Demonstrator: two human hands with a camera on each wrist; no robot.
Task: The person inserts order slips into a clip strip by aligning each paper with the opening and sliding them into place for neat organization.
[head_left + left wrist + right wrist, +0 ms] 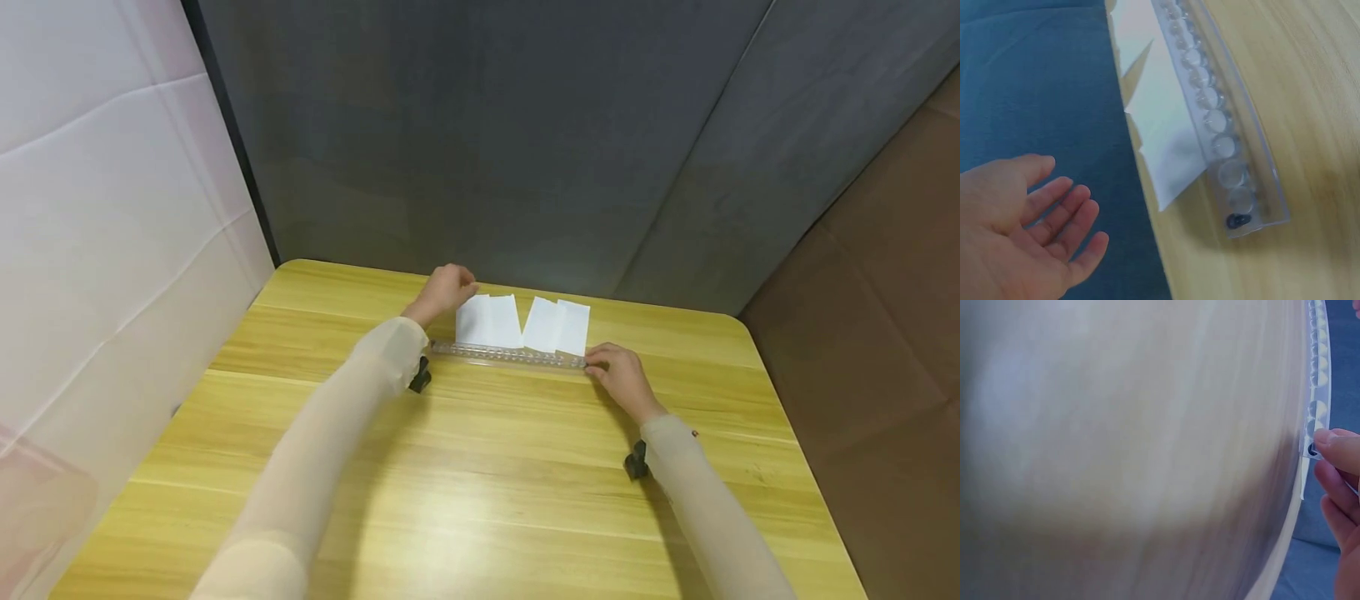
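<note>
A clear plastic strip [510,356] with a row of round bubbles lies flat on the wooden table [480,467]. Just behind it lie white paper sheets, one pair to the left [489,321] and one pair to the right [557,327]. My right hand [618,375] is at the strip's right end. In the right wrist view its thumb [1338,449] lies on the end of the strip [1317,375], with the other fingers curled beside it. My left hand [447,289] hovers by the left sheets' far corner. It is open and empty [1022,231], clear of the strip [1222,137] and the paper [1160,125].
A grey-blue padded wall [480,142] stands right behind the table's far edge. A white panel [97,233] closes off the left side and a brown one [885,317] the right. Bare tabletop stretches from the strip toward me.
</note>
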